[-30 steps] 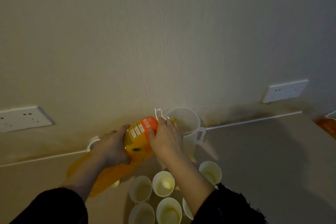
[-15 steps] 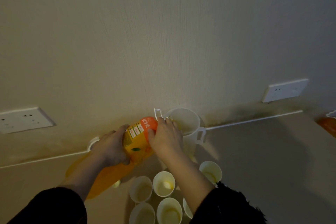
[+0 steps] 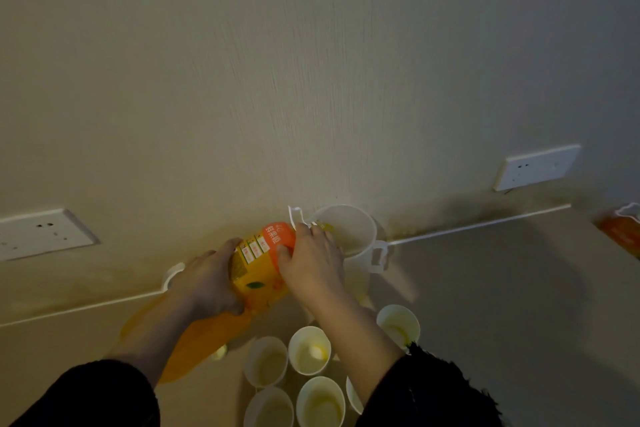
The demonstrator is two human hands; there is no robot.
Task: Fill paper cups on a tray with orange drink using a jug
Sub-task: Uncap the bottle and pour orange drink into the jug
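A large orange drink bottle (image 3: 258,274) lies tilted, its neck over the rim of a white plastic jug (image 3: 349,236) that stands against the wall. My left hand (image 3: 207,282) grips the bottle's middle from the left. My right hand (image 3: 310,263) holds the bottle near its neck, beside the jug's rim. A little yellow liquid shows inside the jug. Several white paper cups (image 3: 309,350) stand close together below the hands; some hold a little yellow drink. The tray under them cannot be made out.
The wall rises right behind the jug, with a socket plate at left (image 3: 41,232) and another at right (image 3: 536,166). An orange object (image 3: 621,236) sits at the far right edge. A white round thing (image 3: 171,276) peeks out behind my left hand.
Hardly anything moved; both hands keep the bottle tilted at the jug in the same place.
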